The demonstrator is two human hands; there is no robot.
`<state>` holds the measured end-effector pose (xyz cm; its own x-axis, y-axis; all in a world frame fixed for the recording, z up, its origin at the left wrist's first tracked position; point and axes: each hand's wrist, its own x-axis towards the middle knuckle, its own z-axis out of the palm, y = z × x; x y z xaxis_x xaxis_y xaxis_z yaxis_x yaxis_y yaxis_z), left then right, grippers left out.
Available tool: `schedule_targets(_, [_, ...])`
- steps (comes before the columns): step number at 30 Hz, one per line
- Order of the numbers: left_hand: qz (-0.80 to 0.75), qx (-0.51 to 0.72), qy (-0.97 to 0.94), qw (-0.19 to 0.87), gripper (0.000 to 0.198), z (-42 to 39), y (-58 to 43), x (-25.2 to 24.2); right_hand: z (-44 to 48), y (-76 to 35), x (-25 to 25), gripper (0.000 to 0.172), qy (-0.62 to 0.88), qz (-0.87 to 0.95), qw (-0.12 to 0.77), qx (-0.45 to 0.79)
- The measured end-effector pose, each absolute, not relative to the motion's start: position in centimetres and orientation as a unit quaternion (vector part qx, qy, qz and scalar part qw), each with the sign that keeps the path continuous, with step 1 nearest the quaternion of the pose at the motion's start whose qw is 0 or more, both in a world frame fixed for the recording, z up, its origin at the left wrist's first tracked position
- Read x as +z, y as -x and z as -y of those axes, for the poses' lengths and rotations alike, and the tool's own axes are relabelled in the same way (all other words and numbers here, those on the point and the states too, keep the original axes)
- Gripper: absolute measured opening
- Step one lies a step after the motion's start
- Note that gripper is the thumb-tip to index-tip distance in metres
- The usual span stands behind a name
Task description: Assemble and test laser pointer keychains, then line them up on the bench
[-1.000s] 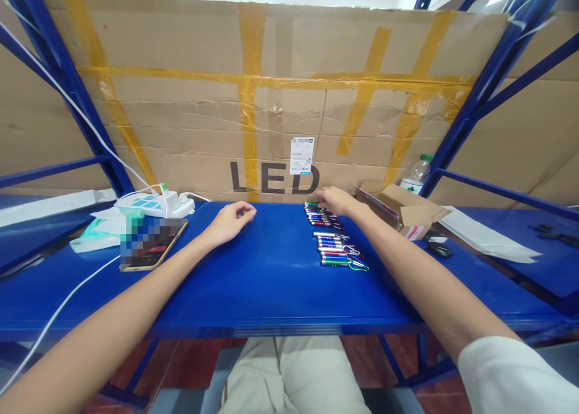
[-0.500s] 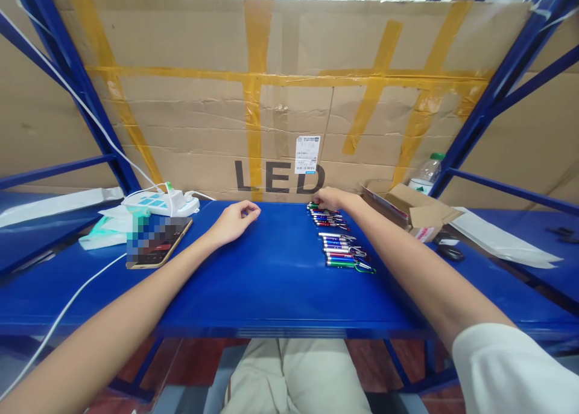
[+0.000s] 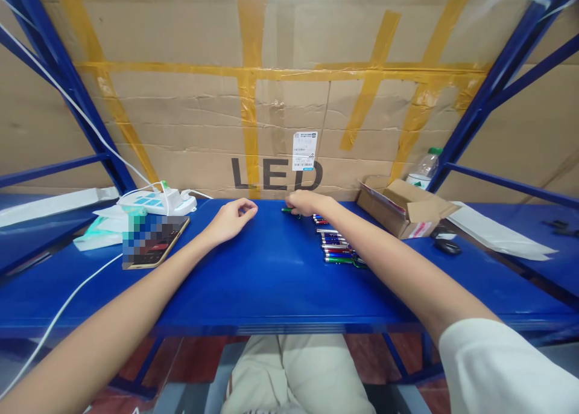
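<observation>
A small green item (image 3: 286,210), like the pen-shaped pieces nearby, is pinched in my right hand (image 3: 304,203), close to the back of the blue table (image 3: 271,281). Under and beside my right forearm lie two groups of such pieces with clips: a front row (image 3: 335,246) in silver, blue, red and green, and a back group (image 3: 319,219) partly hidden by the wrist. My left hand (image 3: 233,219) rests on the table left of centre, fingers curled with a gap between thumb and forefinger, holding nothing that shows.
At the left are a phone (image 3: 158,245), a power strip (image 3: 158,201) with white cables and a teal-white packet (image 3: 97,233). To the right stand an opened cardboard box (image 3: 389,212), a bottle (image 3: 424,169) and a black mouse (image 3: 447,247). Tall cardboard (image 3: 190,112) closes off the back.
My right hand has moved left from the back group, carrying the green piece with it. My left hand has stayed put. The whole view has shifted slightly.
</observation>
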<state>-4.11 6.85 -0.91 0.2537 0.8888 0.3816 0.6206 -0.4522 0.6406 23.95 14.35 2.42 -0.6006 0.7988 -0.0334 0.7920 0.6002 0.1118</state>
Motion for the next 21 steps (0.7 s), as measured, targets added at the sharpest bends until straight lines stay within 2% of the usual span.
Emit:
schedule_targets(3, [-0.486, 0.366, -0.774, 0.176, 0.043, -6.8, 4.1, -0.9, -13.7, -23.2, 2.2, 0.012, -0.435, -0.899, 0.028, 0.037])
schedule_targets(9, [-0.480, 0.350, -0.791, 0.148, 0.040, -6.6, 4.0, -0.9, -12.7, -23.2, 2.4, 0.015, -0.400, -0.916, -0.025, -0.005])
schedule_targets(14, [-0.458, 0.311, -0.824, 0.122, 0.040, -6.5, 3.9, -1.2, -12.9, -25.3, 2.9, 0.028, -0.397, -0.915, -0.065, -0.042])
schedule_targets(18, [-0.424, 0.291, -0.849, 0.122, 0.042, -6.7, 3.5, -1.8, -13.6, -27.1, 2.7, 0.037, -0.434, -0.898, -0.060, -0.030])
schedule_targets(21, [-0.392, 0.260, -0.873, 0.127, 0.047, -6.8, 2.9, -2.4, -13.7, -27.2, 2.1, 0.029, -0.446, -0.893, -0.056, -0.022])
